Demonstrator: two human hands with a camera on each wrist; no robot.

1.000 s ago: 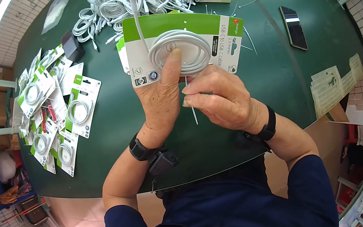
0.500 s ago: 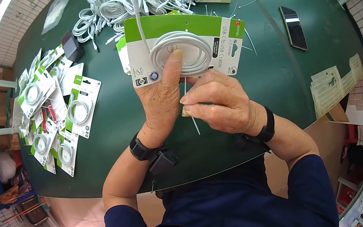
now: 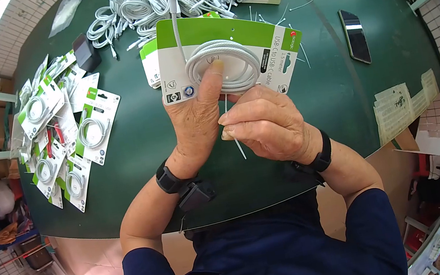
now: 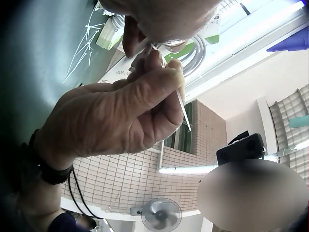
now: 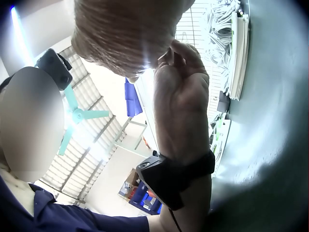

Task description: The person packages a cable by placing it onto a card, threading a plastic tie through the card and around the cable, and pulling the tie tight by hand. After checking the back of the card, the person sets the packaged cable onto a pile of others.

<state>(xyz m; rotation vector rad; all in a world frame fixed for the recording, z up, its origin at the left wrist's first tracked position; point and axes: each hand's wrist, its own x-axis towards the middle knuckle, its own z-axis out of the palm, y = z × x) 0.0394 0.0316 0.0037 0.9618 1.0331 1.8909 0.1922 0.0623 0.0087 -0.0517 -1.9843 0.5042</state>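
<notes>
Closest to us, the right hand [image 3: 269, 122] pinches a slim, smooth white cable tie [image 3: 241, 148] between thumb and curled fingers, just below a raised, flat green-and-white card [image 3: 267, 43]. The left hand [image 3: 192, 114] grips that card, its thumb pressed inside the round coil of braided white USB-C cable [image 3: 240, 84] on the front. Past it, on the smooth dark-green surface [image 3: 337, 113], we see a tangled heap of looped white cables [image 3: 170, 1].
</notes>
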